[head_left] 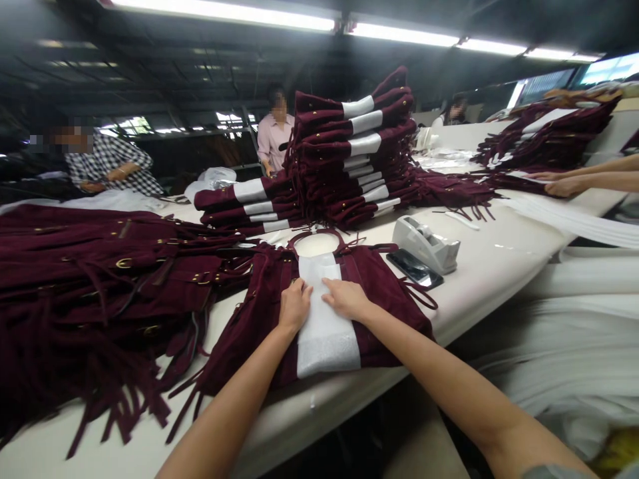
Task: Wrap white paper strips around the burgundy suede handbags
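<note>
A maroon suede-like bag point(389, 313) with fringe and a round handle point(293, 241) lies flat in front of me at the table's edge. A white foam strip point(327, 342) runs down its middle and over its front edge. My left hand point(295, 305) is closed at the strip's left edge, its fingers curled and partly hidden. My right hand point(346, 298) rests on the strip from the right, its fingers stretched out towards the left one. A white tape dispenser point(424, 243) and a dark phone point(414, 267) are on the table right of the bag.
Maroon fringed bags point(124, 266) are heaped at left. A tall stack of foam-banded bags point(354, 146) stands behind, with more bags point(554, 133) at far right. White foam sheets point(574, 319) hang at right. A co-worker's hands point(564, 183) reach in there; other people stand behind the table.
</note>
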A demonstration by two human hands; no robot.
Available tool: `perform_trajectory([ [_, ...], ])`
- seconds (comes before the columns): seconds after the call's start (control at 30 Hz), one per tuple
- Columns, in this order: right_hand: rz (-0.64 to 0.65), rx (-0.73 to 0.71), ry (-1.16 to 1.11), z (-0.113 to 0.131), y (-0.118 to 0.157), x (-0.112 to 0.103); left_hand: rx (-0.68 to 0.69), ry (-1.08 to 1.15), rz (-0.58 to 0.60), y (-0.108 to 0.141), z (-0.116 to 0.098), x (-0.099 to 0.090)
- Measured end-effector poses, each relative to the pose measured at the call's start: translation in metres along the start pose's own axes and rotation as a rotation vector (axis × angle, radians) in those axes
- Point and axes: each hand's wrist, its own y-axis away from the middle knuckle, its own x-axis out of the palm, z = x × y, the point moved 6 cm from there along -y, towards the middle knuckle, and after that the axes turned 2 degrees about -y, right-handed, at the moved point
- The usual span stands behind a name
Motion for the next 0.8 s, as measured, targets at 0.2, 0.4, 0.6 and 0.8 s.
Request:
perform_trajectory([
  [0.2,-0.109,-0.051,0.035,0.007,0.007,-0.008,-0.034,0.029,-0.042,0.005,0.000,-0.010],
  [0.4,-0.206,-0.130,0.025,0.012,0.010,-0.017,-0.035,0.030,-0.045,0.003,0.002,-0.005],
  [0.6,-0.211,-0.102,-0.049,0.010,0.007,-0.011,-0.032,0.046,-0.082,0.000,0.003,-0.003],
  [0.8,-0.289,0.198,-0.169,-0.023,-0.017,-0.013,-0.102,0.123,-0.071,-0.001,0.014,-0.006],
])
